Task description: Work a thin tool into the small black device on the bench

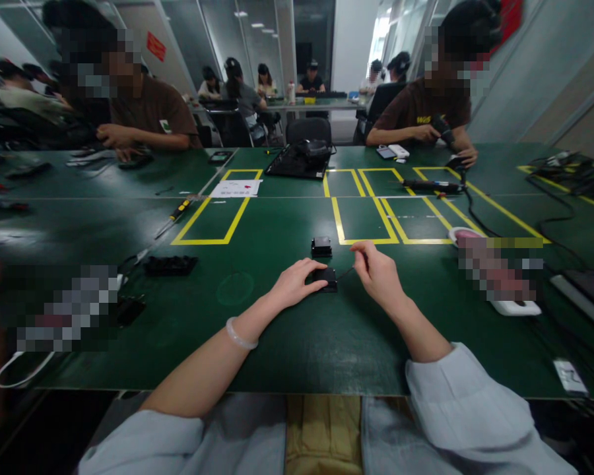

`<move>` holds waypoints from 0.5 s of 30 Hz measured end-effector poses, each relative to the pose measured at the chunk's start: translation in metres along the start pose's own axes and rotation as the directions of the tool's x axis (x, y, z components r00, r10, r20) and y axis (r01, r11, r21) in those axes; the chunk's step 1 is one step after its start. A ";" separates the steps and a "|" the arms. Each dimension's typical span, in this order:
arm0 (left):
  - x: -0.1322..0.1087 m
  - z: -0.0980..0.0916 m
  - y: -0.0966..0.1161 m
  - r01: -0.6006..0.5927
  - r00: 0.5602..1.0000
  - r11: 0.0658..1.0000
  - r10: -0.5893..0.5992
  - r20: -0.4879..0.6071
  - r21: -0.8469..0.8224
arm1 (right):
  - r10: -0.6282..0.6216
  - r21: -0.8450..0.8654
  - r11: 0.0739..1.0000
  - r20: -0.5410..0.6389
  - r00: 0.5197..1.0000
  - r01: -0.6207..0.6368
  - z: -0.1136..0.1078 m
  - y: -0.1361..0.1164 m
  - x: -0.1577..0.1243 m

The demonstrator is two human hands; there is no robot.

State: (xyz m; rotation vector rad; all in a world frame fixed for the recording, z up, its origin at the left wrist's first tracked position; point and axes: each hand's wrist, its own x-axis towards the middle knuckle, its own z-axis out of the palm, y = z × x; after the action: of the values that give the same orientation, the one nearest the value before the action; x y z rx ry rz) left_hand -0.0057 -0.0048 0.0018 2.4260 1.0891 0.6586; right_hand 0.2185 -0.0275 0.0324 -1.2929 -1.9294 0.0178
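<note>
My left hand (297, 280) rests on the green table (287, 343) with its fingers curled over the left side of a small black box-like part (327, 279), pressing it down. My right hand (379, 274) is just right of the part, fingers pinched on a thin dark tool or wire (347, 272) whose tip reaches the part's right edge. A second small black part (321, 247) sits a little farther back, apart from both hands. A pale bracelet (239, 335) circles my left wrist.
A black tray (171, 265) lies to the left, a yellow-handled screwdriver (177, 214) beyond it. Yellow tape rectangles (366, 218) mark the table. A white paper (236, 189) and black device (301, 160) sit farther back. Two people work across the table; cables run along the right.
</note>
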 end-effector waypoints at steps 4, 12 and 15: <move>0.000 -0.001 0.000 0.005 1.000 1.000 -0.005 0.011 0.004 | 0.021 0.024 1.000 0.007 1.000 -0.021 0.001 0.002 -0.001; -0.001 -0.001 0.002 0.019 1.000 1.000 -0.018 0.016 -0.008 | 0.022 0.076 0.997 0.029 0.999 -0.024 -0.001 0.001 0.000; 0.000 -0.001 0.002 0.019 1.000 1.000 -0.018 0.013 -0.012 | 0.014 0.082 0.996 0.020 1.000 -0.016 0.000 0.000 0.000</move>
State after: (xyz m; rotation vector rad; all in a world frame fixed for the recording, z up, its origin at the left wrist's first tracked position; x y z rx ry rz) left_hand -0.0056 -0.0060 0.0038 2.4034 1.0977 0.6411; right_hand 0.2189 -0.0278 0.0322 -1.2567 -1.9152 0.1170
